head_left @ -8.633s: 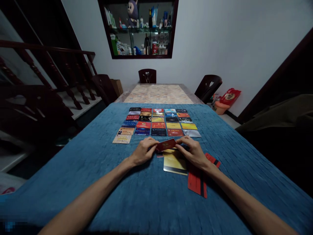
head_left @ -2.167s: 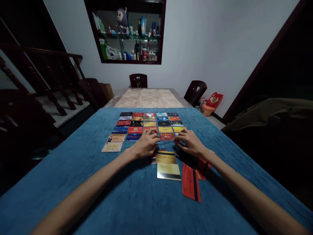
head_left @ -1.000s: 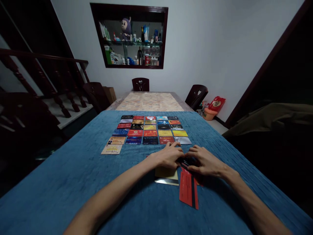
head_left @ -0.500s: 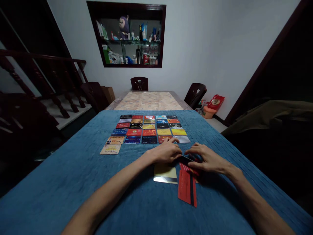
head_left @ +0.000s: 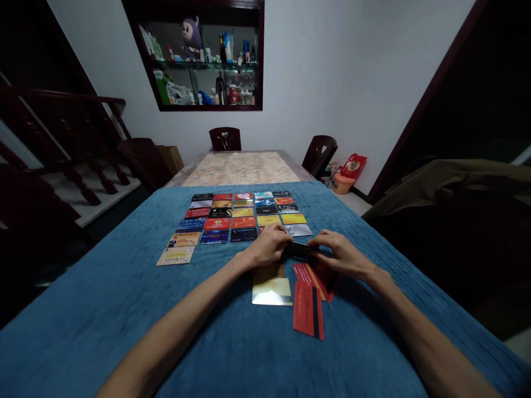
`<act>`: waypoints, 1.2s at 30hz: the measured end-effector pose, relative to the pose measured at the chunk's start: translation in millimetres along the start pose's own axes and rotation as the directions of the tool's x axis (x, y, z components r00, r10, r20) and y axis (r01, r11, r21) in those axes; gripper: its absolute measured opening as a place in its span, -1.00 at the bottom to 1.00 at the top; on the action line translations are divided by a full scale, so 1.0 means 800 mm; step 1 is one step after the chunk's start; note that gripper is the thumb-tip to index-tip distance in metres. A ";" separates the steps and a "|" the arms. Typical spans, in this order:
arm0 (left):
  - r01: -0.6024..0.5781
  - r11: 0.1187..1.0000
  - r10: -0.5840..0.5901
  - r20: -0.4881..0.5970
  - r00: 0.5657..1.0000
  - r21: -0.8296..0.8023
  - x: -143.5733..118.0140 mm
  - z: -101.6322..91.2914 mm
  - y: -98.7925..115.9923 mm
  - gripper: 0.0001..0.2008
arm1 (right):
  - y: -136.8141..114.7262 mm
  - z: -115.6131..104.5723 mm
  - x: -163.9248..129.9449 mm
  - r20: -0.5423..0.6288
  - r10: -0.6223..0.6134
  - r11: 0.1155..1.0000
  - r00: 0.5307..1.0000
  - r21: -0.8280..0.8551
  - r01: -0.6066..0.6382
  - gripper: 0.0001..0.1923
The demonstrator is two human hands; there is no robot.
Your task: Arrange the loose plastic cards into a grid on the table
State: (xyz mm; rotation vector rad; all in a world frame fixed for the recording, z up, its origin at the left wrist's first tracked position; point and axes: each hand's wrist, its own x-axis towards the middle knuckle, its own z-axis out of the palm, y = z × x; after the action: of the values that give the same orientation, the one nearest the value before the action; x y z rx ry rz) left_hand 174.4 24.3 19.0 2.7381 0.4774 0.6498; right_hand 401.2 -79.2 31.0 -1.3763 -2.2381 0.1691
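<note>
While both bare hands meet over a blue tablecloth (head_left: 124, 309), the left hand (head_left: 267, 247) and right hand (head_left: 338, 255) pinch a dark card (head_left: 299, 251) between their fingertips, one at each end, just above the cloth. At 6 o'clock from it lie a gold card (head_left: 271, 287) and red cards (head_left: 307, 301). At 11 o'clock, a grid of cards (head_left: 232, 218) lies flat in rows.

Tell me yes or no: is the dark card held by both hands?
Yes, the left hand and right hand pinch the dark card at opposite ends.
</note>
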 end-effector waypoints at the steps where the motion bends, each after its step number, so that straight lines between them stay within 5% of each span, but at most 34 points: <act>1: 0.007 1.000 -0.007 -0.010 1.000 -0.009 0.000 0.001 -0.001 -0.74 | 0.001 0.002 0.000 -0.011 -0.004 1.000 1.000 -0.002 0.004 -0.76; 18: 0.058 0.998 -0.057 -0.015 0.998 0.034 -0.002 0.006 0.000 -0.67 | 0.009 0.025 -0.001 -0.023 -0.033 0.981 0.999 -0.191 0.028 -0.58; 36: 0.113 0.993 -0.110 -0.114 0.987 0.020 -0.002 -0.017 -0.002 -0.65 | -0.027 0.047 0.008 -0.263 -0.126 0.840 0.957 -0.541 -0.038 -0.53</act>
State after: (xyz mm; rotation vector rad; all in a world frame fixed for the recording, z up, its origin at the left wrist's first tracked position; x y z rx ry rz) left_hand 166.4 27.8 29.5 2.6859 0.6636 0.7770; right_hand 363.5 -78.6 8.4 -1.4969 -2.1404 -0.6990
